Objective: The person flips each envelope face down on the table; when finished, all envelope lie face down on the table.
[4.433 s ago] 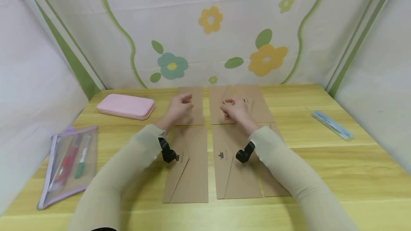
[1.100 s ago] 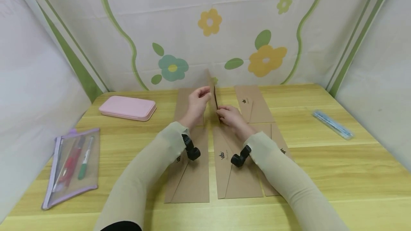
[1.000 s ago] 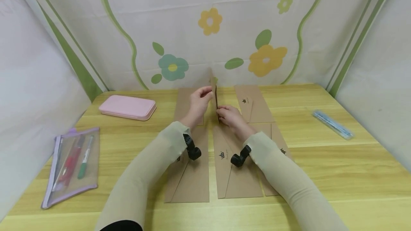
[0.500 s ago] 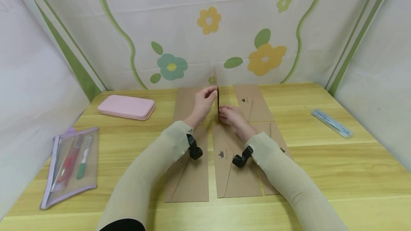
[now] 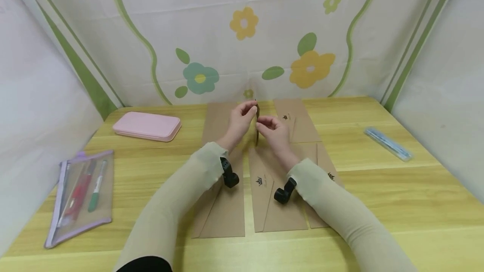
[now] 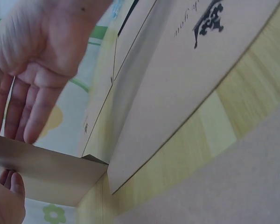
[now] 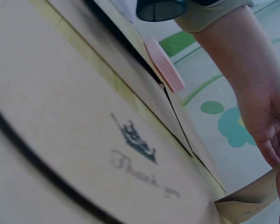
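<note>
A brown paper envelope (image 5: 257, 138) stands nearly edge-on to the head view, between both hands near the back of the table. My left hand (image 5: 240, 121) grips it from the left, fingertips at its upper part. From the other side my right hand (image 5: 275, 136) pinches its near edge with thumb and fingers. The left wrist view shows the broad face of this envelope (image 6: 56, 175) between the two hands. Around it other brown envelopes lie flat: one at back left (image 5: 216, 119), one at front left (image 5: 231, 211), one printed with a crown and "Thank you" (image 5: 284, 209).
Two more flat envelopes lie on the right, one behind (image 5: 304, 125) and one in front (image 5: 326, 160). A pink case (image 5: 147, 126) and a mesh zip pouch (image 5: 83, 192) with pens are at left. At right lies a clear blue packet (image 5: 388, 144). A flowered curtain stands behind.
The envelope from the back middle has been lifted and turned upright between the hands. Over the last half second its top edge has come lower, and the right hand has slid up its near edge.
</note>
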The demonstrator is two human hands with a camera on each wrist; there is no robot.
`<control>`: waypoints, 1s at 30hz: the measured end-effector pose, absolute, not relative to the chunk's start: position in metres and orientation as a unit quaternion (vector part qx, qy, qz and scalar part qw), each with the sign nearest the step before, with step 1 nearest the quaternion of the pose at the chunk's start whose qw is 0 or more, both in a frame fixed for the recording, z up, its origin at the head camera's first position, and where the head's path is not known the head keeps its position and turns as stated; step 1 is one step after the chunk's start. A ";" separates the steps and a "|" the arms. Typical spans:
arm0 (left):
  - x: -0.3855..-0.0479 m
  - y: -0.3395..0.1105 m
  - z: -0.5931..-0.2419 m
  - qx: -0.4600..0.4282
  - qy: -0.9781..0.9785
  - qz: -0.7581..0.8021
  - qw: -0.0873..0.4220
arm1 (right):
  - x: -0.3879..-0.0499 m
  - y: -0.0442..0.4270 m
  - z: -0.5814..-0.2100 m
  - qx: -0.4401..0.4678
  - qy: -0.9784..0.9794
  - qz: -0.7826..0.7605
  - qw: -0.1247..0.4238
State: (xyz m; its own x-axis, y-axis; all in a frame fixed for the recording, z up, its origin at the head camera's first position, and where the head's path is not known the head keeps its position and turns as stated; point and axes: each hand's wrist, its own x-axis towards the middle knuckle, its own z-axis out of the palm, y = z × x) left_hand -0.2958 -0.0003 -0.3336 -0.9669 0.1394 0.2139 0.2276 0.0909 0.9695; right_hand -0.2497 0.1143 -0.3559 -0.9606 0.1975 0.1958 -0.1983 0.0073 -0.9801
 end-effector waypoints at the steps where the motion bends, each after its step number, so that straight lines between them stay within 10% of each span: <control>1: -0.296 0.000 -0.334 -0.124 -0.739 -0.662 0.032 | -0.250 0.113 -0.358 0.002 -0.701 0.698 0.147; 30: -0.287 0.003 -0.339 -0.168 -0.679 -0.713 -0.054 | -0.242 0.117 -0.358 0.002 -0.791 0.544 0.280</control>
State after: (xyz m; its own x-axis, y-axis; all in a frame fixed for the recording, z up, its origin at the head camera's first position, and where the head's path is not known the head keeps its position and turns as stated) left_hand -0.2872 0.0027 -0.3394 -0.9376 0.3054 0.1664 0.1514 -0.0721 0.9858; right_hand -0.2416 0.1166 -0.3583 -0.8429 0.3023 0.4452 -0.3081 0.4071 -0.8599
